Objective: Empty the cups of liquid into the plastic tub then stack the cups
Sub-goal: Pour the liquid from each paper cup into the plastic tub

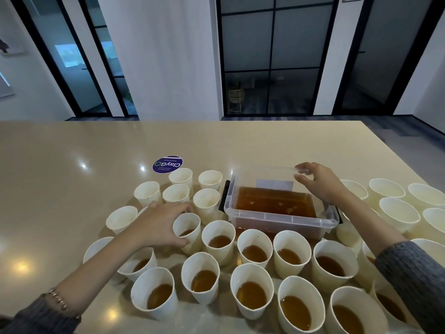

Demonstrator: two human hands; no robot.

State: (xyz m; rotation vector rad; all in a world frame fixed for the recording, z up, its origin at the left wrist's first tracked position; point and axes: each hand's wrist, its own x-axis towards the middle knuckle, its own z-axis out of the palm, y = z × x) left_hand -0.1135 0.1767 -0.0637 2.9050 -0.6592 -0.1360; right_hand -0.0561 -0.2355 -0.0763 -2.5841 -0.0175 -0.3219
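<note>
Meanwhile, left hand (159, 222) grips filled cup (189, 231).

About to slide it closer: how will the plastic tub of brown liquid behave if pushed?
The plastic tub looks well filled, so probably heavy and prone to sloshing. Its thin clear walls may flex under the right hand. It likely slides on the glossy table rather than tipping.

Cups (216, 242): white, amber-brown liquid inside. Tub (284, 220): clear, black handles, same amber liquid. Surface (72, 153): beige. Sticker (167, 164) beyond cups: purple. Sleeves (414, 263): grey knit.
</note>
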